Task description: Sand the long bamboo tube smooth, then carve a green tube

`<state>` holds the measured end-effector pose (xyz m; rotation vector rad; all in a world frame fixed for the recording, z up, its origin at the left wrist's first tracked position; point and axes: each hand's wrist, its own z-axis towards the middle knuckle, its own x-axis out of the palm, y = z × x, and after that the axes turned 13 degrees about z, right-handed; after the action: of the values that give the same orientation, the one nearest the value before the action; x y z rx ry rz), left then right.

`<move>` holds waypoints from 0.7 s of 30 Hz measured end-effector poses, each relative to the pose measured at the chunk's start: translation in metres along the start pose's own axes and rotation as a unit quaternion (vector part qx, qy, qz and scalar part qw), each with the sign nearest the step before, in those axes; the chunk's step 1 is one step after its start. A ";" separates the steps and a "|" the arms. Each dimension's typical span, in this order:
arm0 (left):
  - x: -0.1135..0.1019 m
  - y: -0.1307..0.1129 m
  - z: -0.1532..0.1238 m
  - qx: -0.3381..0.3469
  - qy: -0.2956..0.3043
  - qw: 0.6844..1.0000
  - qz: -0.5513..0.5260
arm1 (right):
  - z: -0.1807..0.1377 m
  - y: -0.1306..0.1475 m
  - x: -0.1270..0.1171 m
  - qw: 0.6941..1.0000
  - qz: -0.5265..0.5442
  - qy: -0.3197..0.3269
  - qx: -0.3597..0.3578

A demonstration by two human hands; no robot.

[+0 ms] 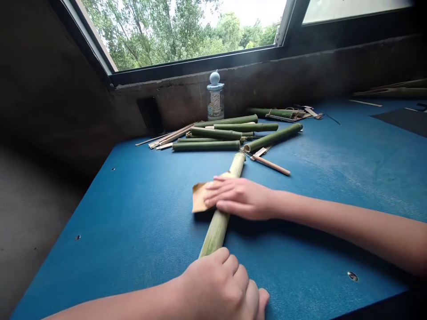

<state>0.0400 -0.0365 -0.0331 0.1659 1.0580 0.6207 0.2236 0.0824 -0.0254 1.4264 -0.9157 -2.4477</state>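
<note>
One pale green bamboo length (217, 229) lies on the blue worktop (133, 213), running away from the person toward the window (187, 31). The left hand (223, 289) is clenched around its near end, apparently to keep it from rolling. The right hand (240, 198) lies across its middle, fingers extended and grasping nothing, pressing a tan sheet of paper (200, 198) onto the stalk; the flat palm looks suited to spreading pressure over the curve. Beyond the far end, near but apart, sits a loose pile of darker bamboo pieces (216, 133) with thin wooden strips (271, 165). A small bottle (215, 98) stands upright against the wall.
</note>
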 end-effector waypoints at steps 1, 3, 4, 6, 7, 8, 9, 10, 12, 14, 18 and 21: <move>0.000 0.000 0.000 0.001 0.001 1.000 -0.001 | 0.001 0.004 0.004 0.999 0.019 0.026 -0.025; -0.001 0.001 0.000 0.006 0.004 1.000 -0.005 | 0.000 -0.005 -0.003 0.999 0.017 0.033 -0.032; -0.002 0.001 0.001 0.009 0.005 1.000 -0.007 | -0.002 -0.017 -0.013 1.000 -0.005 0.013 -0.011; -0.003 0.003 0.002 0.012 0.005 1.000 -0.010 | -0.010 -0.043 -0.034 0.996 -0.055 -0.047 0.048; -0.003 0.003 0.002 0.014 0.005 1.000 -0.011 | -0.013 -0.053 -0.042 0.992 -0.072 -0.072 0.070; -0.003 0.004 0.003 0.014 0.004 1.000 -0.013 | -0.015 -0.056 -0.045 0.990 -0.079 -0.084 0.080; -0.003 0.004 0.003 0.015 0.002 1.000 -0.013 | -0.014 -0.053 -0.043 0.990 -0.077 -0.085 0.079; -0.003 0.003 0.003 0.015 0.000 1.000 -0.012 | -0.012 -0.044 -0.036 0.992 -0.072 -0.077 0.070; -0.001 0.002 0.002 0.008 -0.005 1.000 -0.009 | -0.005 -0.014 -0.011 0.998 -0.044 -0.037 0.026; 0.000 0.001 0.001 0.002 -0.012 1.000 -0.001 | 0.004 0.017 0.015 0.999 0.000 0.015 -0.044; 0.000 0.000 0.000 0.005 -0.006 1.000 -0.006 | 0.006 0.009 0.006 0.993 0.016 0.054 -0.101; 0.001 0.001 0.000 0.011 0.000 1.000 -0.020 | -0.008 -0.038 -0.033 0.995 -0.072 -0.067 0.015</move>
<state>0.0395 -0.0355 -0.0333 0.1634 1.0663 0.5736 0.2538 0.1234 -0.0260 1.3993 -0.9098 -2.6744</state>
